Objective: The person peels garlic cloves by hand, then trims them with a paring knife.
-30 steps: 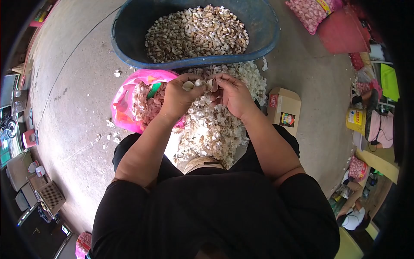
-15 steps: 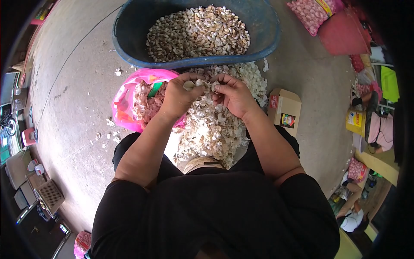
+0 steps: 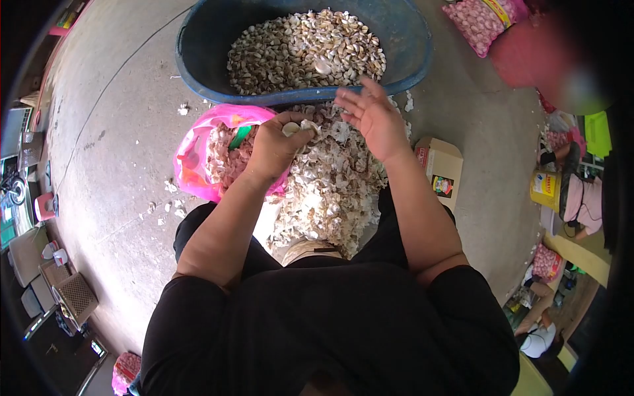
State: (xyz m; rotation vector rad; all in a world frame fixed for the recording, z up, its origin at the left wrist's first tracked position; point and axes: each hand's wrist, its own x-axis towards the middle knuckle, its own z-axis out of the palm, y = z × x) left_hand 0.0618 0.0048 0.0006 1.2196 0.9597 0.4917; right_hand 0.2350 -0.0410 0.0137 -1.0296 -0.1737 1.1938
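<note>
My left hand [image 3: 276, 146] is closed around pieces of garlic [image 3: 290, 129], pale cloves showing between thumb and fingers. It hovers by the right edge of a pink plastic bag [image 3: 188, 142] holding garlic bulbs and a green strip. My right hand [image 3: 375, 122], fingers spread and holding nothing, is raised near the front rim of a blue tub [image 3: 198, 82]. Many loose garlic cloves [image 3: 304, 49] cover the tub's bottom, and one paler clove [image 3: 323, 66] appears just beyond my right fingers. Beneath both hands lies a heap of papery garlic skins [image 3: 323, 191].
To the right of the heap lies a cardboard box [image 3: 441, 168]. Farther right are a pink net sack of garlic [image 3: 479, 26], a red container [image 3: 522, 53], a yellow bucket [image 3: 545, 188] and another person's leg [image 3: 561, 155]. Scraps of skin [image 3: 178, 204] dot the concrete floor.
My right hand has left the garlic and moved forward toward the tub, its fingers opening. A pale clove now shows in the tub. My left hand keeps its hold in nearly the same place.
</note>
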